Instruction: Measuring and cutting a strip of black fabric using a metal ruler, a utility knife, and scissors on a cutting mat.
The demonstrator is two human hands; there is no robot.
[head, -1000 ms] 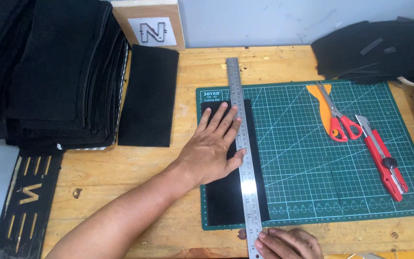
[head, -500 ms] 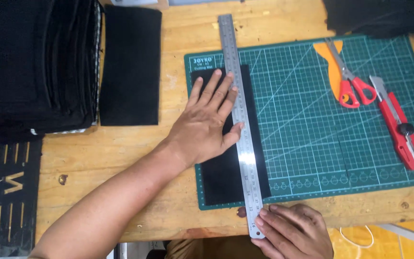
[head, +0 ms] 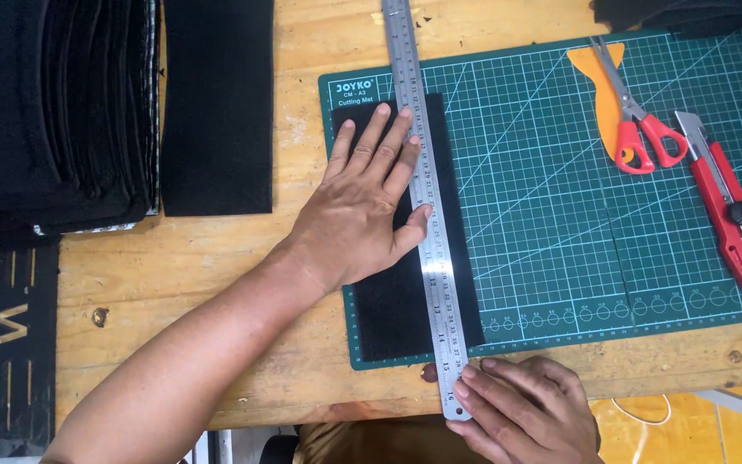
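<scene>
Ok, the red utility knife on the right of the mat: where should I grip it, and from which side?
Probably take the red utility knife by its long red handle, around the middle near the black slider, coming down from above with fingers across its narrow width. It lies flat on the green cutting mat, metal blade end pointing away toward the scissors, so stay off that far tip. Its right side looks open.

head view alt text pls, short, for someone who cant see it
A person's left hand presses flat on a black fabric strip on a green cutting mat, while the right hand steadies a steel ruler laid along it. Scissors and a red utility knife lie at the right.
</scene>
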